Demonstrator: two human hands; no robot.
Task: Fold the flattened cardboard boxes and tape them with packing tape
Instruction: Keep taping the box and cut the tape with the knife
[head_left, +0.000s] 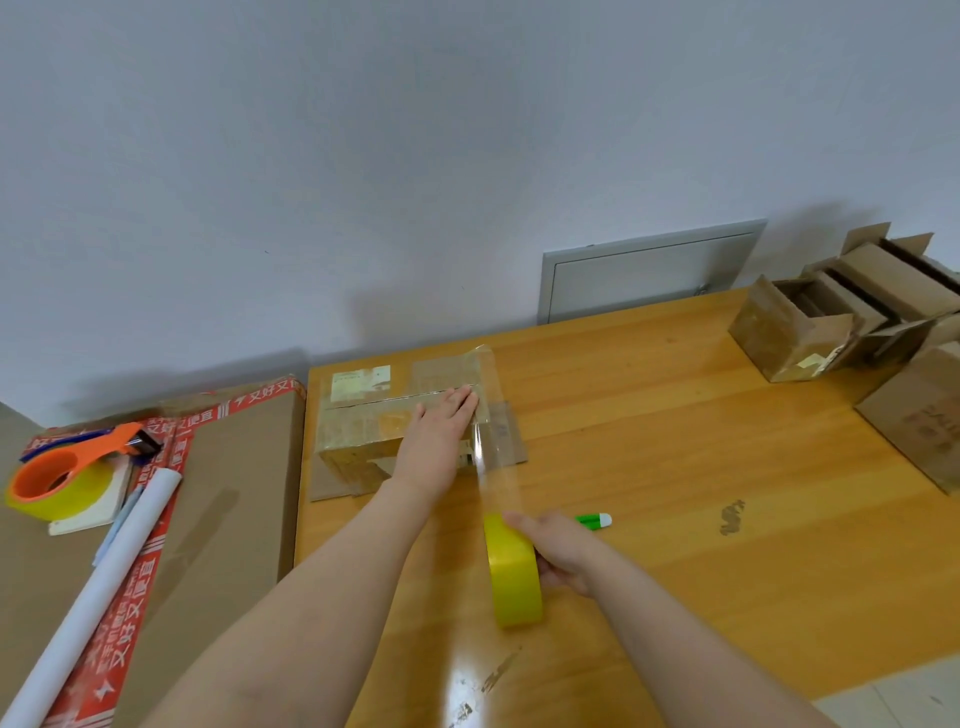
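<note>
A folded cardboard box (363, 415) sits at the left end of the wooden table (675, 493), its top flaps closed. My left hand (441, 431) lies flat on the box's right end, fingers straight, pressing a strip of clear tape (493, 467) onto the seam. The strip runs from the box's far right corner over the top and down toward me to a yellow tape roll (511, 571). My right hand (558, 548) grips that roll, held above the table in front of the box.
A large flat carton with red tape (234, 493) lies to the left, carrying an orange tape dispenser (67, 473) and a white paper roll (104, 582). Several folded boxes (857, 306) stand at the table's right. A green marker (595, 519) lies beside my right hand.
</note>
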